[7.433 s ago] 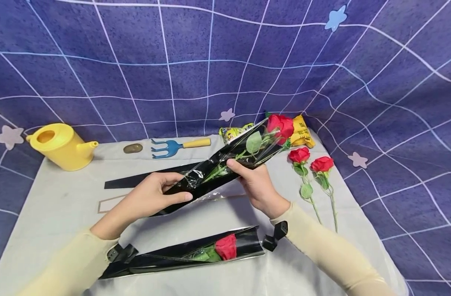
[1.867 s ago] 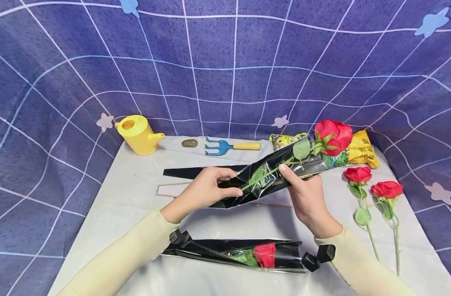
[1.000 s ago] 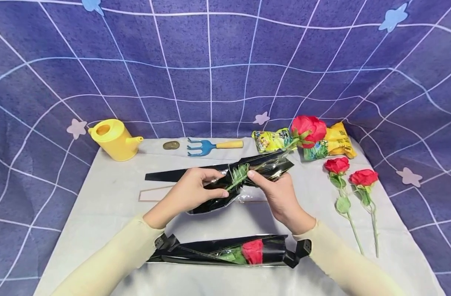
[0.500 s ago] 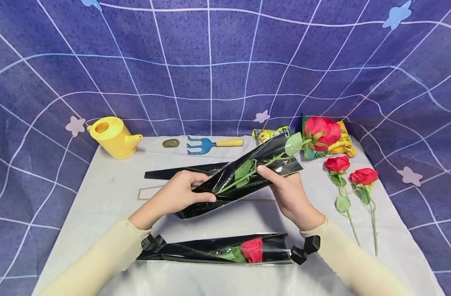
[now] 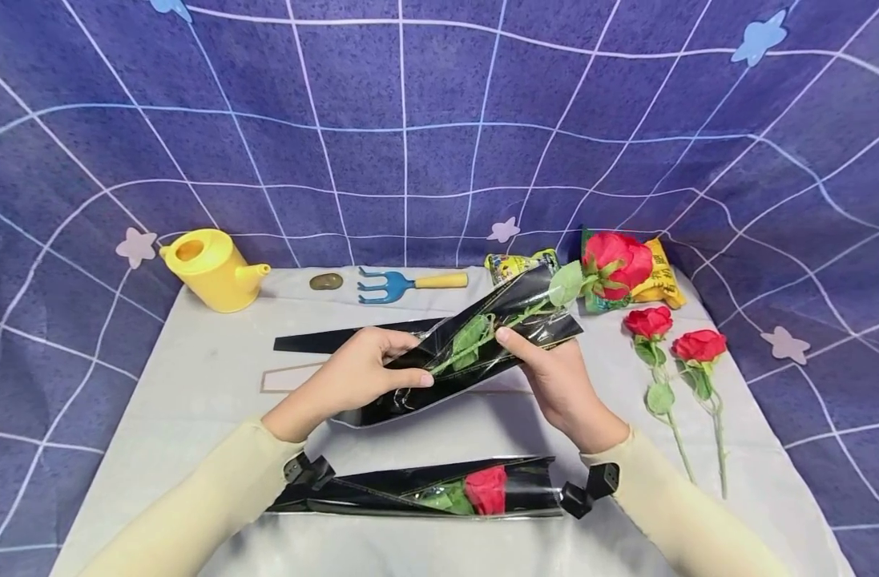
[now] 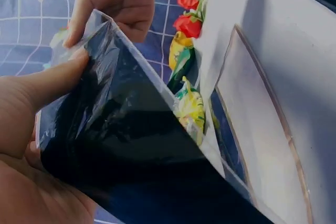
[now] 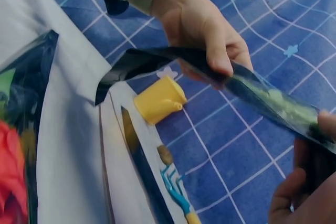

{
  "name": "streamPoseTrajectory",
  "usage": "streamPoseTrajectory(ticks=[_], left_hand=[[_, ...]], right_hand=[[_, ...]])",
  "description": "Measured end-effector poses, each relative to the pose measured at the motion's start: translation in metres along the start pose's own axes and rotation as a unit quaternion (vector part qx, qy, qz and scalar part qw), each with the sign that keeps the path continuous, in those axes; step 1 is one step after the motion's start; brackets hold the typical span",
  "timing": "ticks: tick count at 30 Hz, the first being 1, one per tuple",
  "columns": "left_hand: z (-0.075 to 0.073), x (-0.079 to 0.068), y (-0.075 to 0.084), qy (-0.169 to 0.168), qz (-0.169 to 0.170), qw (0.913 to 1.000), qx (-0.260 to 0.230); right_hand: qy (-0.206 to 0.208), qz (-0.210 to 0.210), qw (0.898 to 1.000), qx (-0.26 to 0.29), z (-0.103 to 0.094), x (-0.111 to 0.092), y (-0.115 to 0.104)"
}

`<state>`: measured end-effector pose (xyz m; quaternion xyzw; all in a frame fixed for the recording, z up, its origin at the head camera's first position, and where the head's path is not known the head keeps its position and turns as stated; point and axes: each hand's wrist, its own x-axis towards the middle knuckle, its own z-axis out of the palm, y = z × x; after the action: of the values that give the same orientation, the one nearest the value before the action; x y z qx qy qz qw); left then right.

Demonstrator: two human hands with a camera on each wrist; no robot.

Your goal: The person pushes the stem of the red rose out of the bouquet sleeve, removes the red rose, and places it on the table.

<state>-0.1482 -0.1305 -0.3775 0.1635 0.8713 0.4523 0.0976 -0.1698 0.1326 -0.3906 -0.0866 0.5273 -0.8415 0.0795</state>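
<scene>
Both hands hold a black flower sleeve with a clear front, tilted up to the right above the table. A red artificial rose lies along it; its bloom and one leaf stick out past the sleeve's open end. My left hand grips the sleeve's lower part, thumb on the front. The right hand grips it farther up, thumb on the stem. In the left wrist view the sleeve's black back hides the rose. Nearer me lies a second black sleeve with a red rose inside.
Two loose roses lie at the right. Along the back stand or lie a yellow watering can, a brown stone, a blue hand fork and snack-like packets. Flat sleeves lie behind the hands.
The held rose's bloom was within the sleeve's clear front at first; it now stands beyond the end. One second ago the sleeve was bunched up; it is straighter now. Both hands keep their grip.
</scene>
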Motion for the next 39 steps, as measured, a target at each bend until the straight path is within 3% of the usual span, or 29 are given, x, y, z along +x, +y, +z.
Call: streamPoseTrajectory(ticks=[7,14,20,27,39], left_hand=[[-0.008,-0.011,-0.013,0.002,-0.003,0.9998,-0.017],[-0.018,-0.021,-0.031,0.014,0.015,0.9995,-0.023],[-0.016,-0.023,-0.037,0.005,0.04,0.9984,-0.039],[-0.013,-0.022,-0.038,-0.002,0.052,0.9986,-0.006],[-0.008,-0.023,-0.034,-0.014,0.063,0.9961,0.06]], right_hand=[[-0.009,0.054,0.998,0.033,-0.026,-0.011,0.001],[0.018,0.047,0.991,0.123,-0.048,-0.01,-0.006],[0.034,0.078,0.985,0.152,-0.048,-0.009,-0.009],[0.064,0.125,0.971,0.194,-0.045,-0.004,-0.012],[0.093,0.114,0.969,0.197,-0.047,-0.008,-0.01]])
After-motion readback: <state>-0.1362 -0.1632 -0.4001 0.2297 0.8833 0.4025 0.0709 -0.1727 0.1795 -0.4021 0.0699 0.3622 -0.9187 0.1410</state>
